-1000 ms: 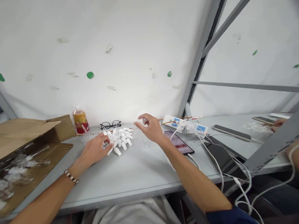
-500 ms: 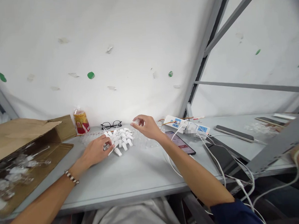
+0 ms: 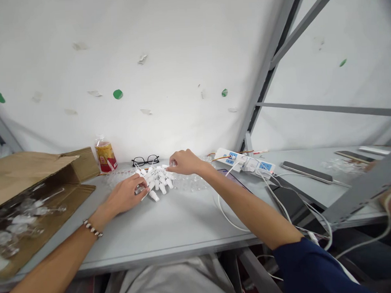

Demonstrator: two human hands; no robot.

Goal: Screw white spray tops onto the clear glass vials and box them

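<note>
A heap of white spray nozzles (image 3: 158,182), some with thin tubes, lies on the grey table between my hands. My left hand (image 3: 131,193) rests at the heap's left edge. Its fingers curl toward the thumb, and what they grip is hard to make out. Over the heap's right side, my right hand (image 3: 185,162) is closed in a pinch. Its fingertips are beside the white nozzles, and the back of the hand hides what is between them. Clear plastic pieces (image 3: 192,183), apparently small bottles, lie behind and below my right hand.
An open cardboard box (image 3: 77,199) holding clear and white parts stands at left. Behind are a red-and-yellow can (image 3: 105,157) and black glasses (image 3: 145,160). To the right lie a power strip (image 3: 226,157), white cables (image 3: 278,199), a phone (image 3: 237,179) and a metal frame post (image 3: 362,195).
My right hand has moved left and down to the nozzle heap; the clear piece seen at its fingertips before is now hidden. My left hand has stayed almost in place.
</note>
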